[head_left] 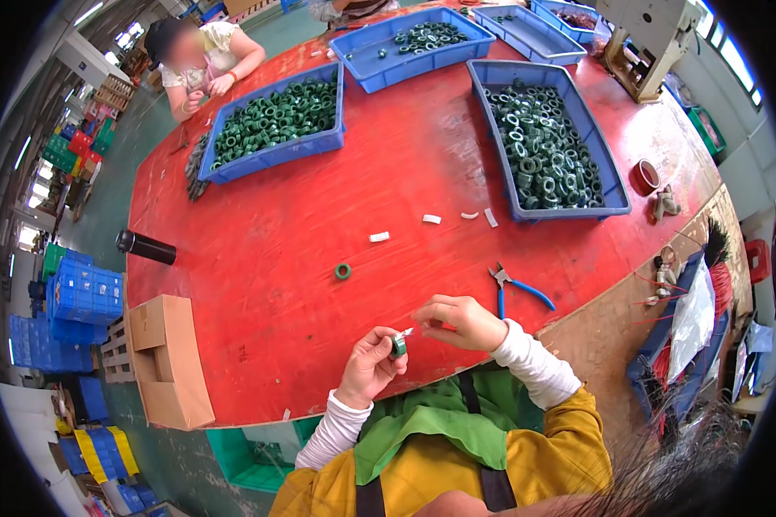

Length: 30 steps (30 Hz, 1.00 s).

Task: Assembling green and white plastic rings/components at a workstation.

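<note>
My left hand (371,366) pinches a small dark green ring (397,347) between thumb and fingers, above the table's near edge. A thin whitish strip (406,333) sticks up from the ring's top. Just to the right, my right hand (464,323) has its fingers drawn together beside that strip; what they hold, if anything, is too small to make out. Another green ring (343,271) lies flat on the red table (276,302) beyond my hands. Side cutters (522,291) with blue handles rest to the right, jaws slightly apart.
Blue trays of green rings stand at the far left (341,138), far middle (388,83) and right (616,185). Small white pieces (379,236) lie mid-table. A black bottle (147,247) and cardboard box (174,362) are at left. A person (220,60) sits across, upper left.
</note>
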Tool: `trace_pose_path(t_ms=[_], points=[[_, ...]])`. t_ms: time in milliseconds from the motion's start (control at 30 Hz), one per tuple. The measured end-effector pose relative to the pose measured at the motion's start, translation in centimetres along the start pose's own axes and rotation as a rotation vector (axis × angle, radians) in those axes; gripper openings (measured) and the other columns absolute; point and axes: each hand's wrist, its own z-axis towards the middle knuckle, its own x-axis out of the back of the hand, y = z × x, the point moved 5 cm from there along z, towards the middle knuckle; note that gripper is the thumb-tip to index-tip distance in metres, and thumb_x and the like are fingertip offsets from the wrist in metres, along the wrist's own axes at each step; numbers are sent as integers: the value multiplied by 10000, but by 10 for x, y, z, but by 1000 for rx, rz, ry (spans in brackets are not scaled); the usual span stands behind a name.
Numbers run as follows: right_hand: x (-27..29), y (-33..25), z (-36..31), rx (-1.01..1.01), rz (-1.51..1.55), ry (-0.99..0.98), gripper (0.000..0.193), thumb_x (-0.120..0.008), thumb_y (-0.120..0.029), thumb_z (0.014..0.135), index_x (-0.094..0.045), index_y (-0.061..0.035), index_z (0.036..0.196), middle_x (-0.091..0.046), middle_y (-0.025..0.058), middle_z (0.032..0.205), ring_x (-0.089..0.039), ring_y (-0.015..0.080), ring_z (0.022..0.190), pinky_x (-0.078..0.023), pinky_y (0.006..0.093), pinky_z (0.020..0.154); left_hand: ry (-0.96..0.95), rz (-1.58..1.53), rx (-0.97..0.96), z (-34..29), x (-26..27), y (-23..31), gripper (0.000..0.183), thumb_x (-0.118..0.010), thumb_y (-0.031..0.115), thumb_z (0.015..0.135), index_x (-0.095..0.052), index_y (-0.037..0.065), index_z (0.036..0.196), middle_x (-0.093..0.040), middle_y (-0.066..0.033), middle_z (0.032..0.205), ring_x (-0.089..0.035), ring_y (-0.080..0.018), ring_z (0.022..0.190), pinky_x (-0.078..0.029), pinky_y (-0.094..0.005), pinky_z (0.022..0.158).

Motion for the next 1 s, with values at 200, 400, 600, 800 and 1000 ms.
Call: trace_pose_path(t_ms=[200, 400, 600, 800, 1000], points=[[15, -14, 4, 35, -50, 82, 217, -666, -12, 788, -624, -20, 1001, -625, 106, 858, -643, 254, 745, -528, 321, 622, 93, 260, -64, -2, 6, -2, 151, -554, 110, 929, -584, 13, 1041, -632, -79, 856, -622, -170, 696, -532, -291, 603], [13, -12, 9, 149, -308, 127, 244, -684, -48, 760, -622, -20, 995, -621, 105, 860, -633, 270, 721, -526, 345, 599, 29, 281, -170, -2, -13, 5, 148, -562, 109, 924, -573, 12, 1036, -638, -88, 864, -637, -179, 711, -557, -308, 634], [-13, -2, -1, 183, -324, 186, 258, -693, -65, 746, -630, -31, 994, -629, 97, 858, -635, 272, 743, -532, 347, 636, -59, 175, -158, -1, -15, 1, 165, -584, 129, 910, -578, 33, 1043, -609, -119, 952, -633, -231, 770, -544, -335, 649], [-26, 23, -5, -170, 274, 159, 248, -682, -79, 821, -618, 5, 1046, -678, 97, 911, -660, 180, 836, -528, 281, 723, -105, 121, -179, 1, -13, 1, 165, -580, 122, 909, -578, 41, 1053, -560, -128, 1090, -640, -266, 828, -564, -357, 705], [-35, 35, -12, -343, 669, 140, 266, -655, -96, 868, -586, 47, 1082, -671, 94, 937, -644, 137, 880, -533, 278, 776, -103, 131, -206, 1, -10, 5, 162, -572, 101, 909, -576, 41, 1059, -554, -128, 1112, -643, -286, 894, -578, -370, 747]])
